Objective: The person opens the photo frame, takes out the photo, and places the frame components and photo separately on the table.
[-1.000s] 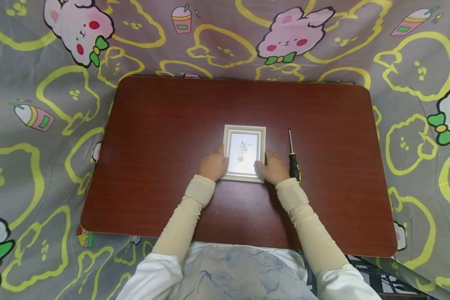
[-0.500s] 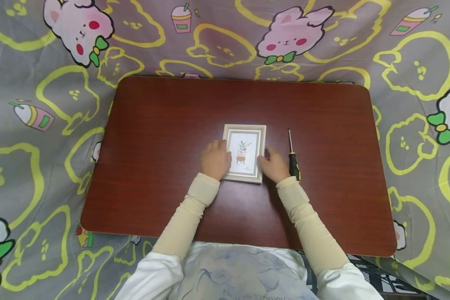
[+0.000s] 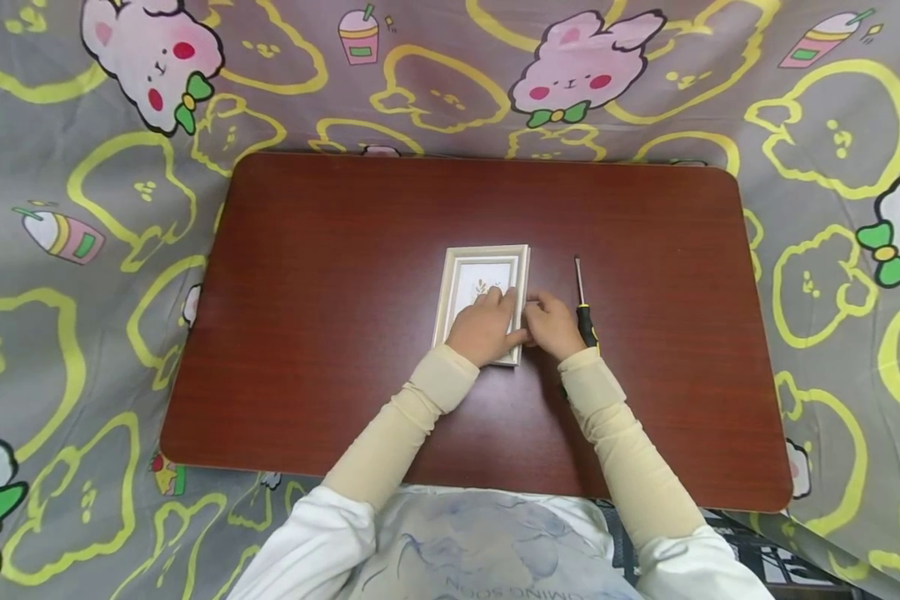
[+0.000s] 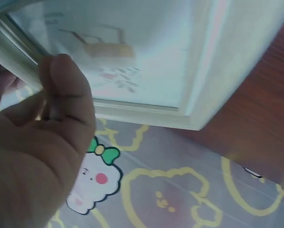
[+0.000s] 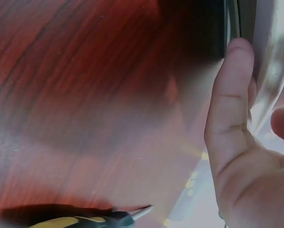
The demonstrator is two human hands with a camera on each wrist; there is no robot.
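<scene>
Item 1: small rectangular picture frame, pale whitewashed wood with a printed plant picture under glass (image 3: 482, 279). It sits near the middle of the table, slightly right of centre, with its right long edge raised so that it stands tilted, face toward the left. In the left wrist view (image 4: 146, 61) the frame's moulding and print fill the upper part of the picture.

Item 2: left hand (image 3: 486, 327), beige sleeve. It reaches across the face of the frame, fingers curled over the near right edge, gripping it; the wrist view shows a thumb (image 4: 68, 90) pressed on the moulding.

Item 3: right hand (image 3: 553, 325), beige sleeve. It is set against the frame's right edge from the outside, just beside the left hand. In the right wrist view a finger (image 5: 230, 99) lies straight along the frame's side, another fingertip on the frame's other face, pinching the edge.

Item 4: screwdriver, thin steel shaft with black and yellow handle (image 3: 583, 304). It lies flat on the table just right of the right hand, shaft pointing far, untouched.

Item 5: rectangular table, dark reddish-brown wood-grain top with rounded corners (image 3: 330, 275).

Item 6: grey cloth printed with pink rabbits and yellow outlines (image 3: 82, 292), surrounding the table on the left, far and right sides.
</scene>
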